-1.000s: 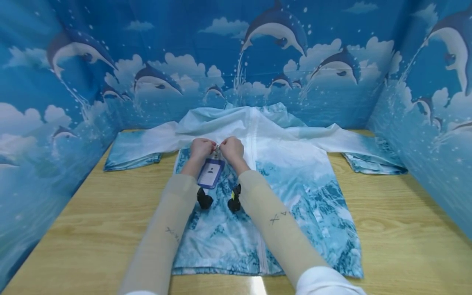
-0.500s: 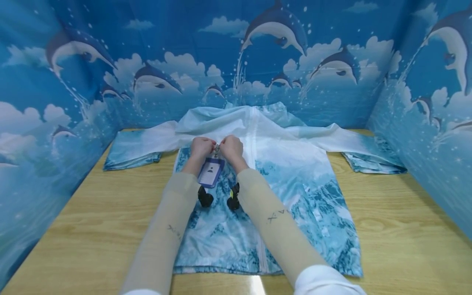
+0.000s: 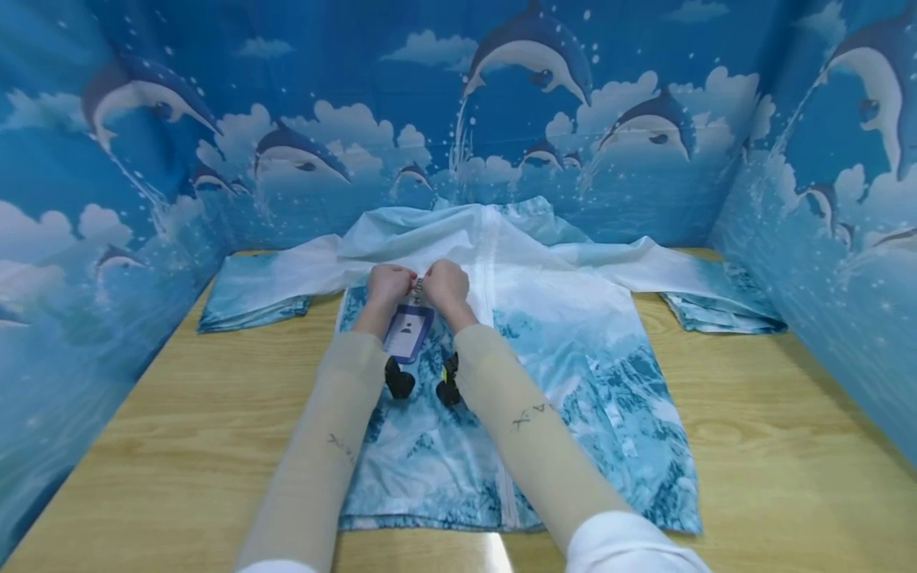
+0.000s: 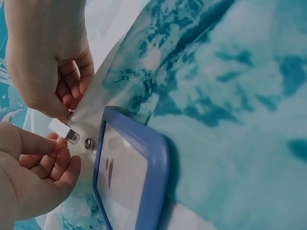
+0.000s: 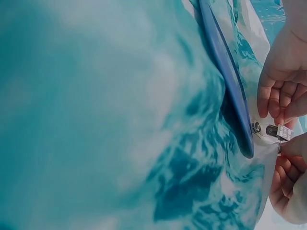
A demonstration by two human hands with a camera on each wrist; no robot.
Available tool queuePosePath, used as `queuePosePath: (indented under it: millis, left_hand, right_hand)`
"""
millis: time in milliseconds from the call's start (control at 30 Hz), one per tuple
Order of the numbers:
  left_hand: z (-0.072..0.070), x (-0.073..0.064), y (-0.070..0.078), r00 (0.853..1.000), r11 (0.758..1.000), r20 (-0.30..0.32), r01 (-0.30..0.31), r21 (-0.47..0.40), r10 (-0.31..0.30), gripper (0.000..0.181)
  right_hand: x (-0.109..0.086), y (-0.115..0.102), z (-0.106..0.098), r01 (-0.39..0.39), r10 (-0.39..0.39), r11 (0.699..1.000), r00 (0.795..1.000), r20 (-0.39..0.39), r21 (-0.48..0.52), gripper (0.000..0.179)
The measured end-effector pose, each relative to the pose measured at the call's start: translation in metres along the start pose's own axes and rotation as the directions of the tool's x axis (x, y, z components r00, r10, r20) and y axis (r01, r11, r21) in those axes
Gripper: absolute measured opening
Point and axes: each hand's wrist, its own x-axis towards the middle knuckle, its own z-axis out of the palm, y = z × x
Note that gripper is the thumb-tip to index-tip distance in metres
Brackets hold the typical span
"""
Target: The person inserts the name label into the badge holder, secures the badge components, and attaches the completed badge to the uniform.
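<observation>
A jacket with a blue-and-white snow pattern lies spread on the table, its zip running down the middle. On its left half rests a blue-framed badge holder with a metal clip at its top. My left hand pinches the clip between thumb and fingers. Close against it, my right hand pinches raised jacket fabric at the clip; a bit of metal shows by its fingertips. Whether the clip grips the fabric is hidden by the fingers.
Both jacket sleeves stretch sideways, with the left cuff and right cuff folded under. A wooden table lies beneath. Dolphin-print curtains enclose the back and sides. Black wrist cameras sit under both forearms.
Both hands stay together at the clip with almost no movement. The whole view has shifted slightly, and the badge holder keeps its place on the jacket.
</observation>
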Motion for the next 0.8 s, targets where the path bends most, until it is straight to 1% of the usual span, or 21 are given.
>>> queuePosePath:
  millis: [133, 300, 400, 533, 600, 800]
  left_hand:
    - [0.0006, 0.0011, 0.0007, 1.0, 1.0, -0.012, 0.007, -0.006, -0.007, 0.03]
    - [0.0015, 0.0006, 0.0013, 0.999, 1.0, -0.031, 0.015, -0.003, -0.015, 0.026]
    - [0.0008, 0.0004, 0.0005, 1.0, 1.0, -0.021, -0.001, -0.004, 0.001, 0.025]
    - [-0.002, 0.0015, -0.0023, 1.0, 1.0, -0.002, -0.026, -0.016, 0.026, 0.023]
    - [-0.0037, 0.0021, -0.003, 1.0, 1.0, 0.005, -0.022, -0.022, 0.022, 0.022]
    - [-0.0062, 0.0012, -0.0012, 1.0, 1.0, 0.015, -0.009, -0.019, 0.01, 0.022]
  right_hand:
    - [0.0007, -0.0007, -0.0001, 0.004, -0.005, 1.0, 1.0, -0.009, -0.015, 0.027]
    - [0.0013, 0.0, 0.0002, -0.001, 0.001, 1.0, 1.0, -0.013, -0.013, 0.025]
    - [0.0012, 0.0005, 0.0016, 0.013, -0.014, 1.0, 1.0, -0.023, -0.023, 0.027]
    - [0.0, -0.0005, 0.0029, 0.078, -0.078, 0.995, 0.997, -0.007, -0.054, 0.032]
    - [-0.0009, -0.0009, 0.0027, 0.102, -0.102, 0.993, 0.995, 0.006, -0.059, 0.032]
    - [-0.0014, 0.0006, 0.0006, 0.105, -0.104, 0.994, 0.994, 0.011, -0.042, 0.026]
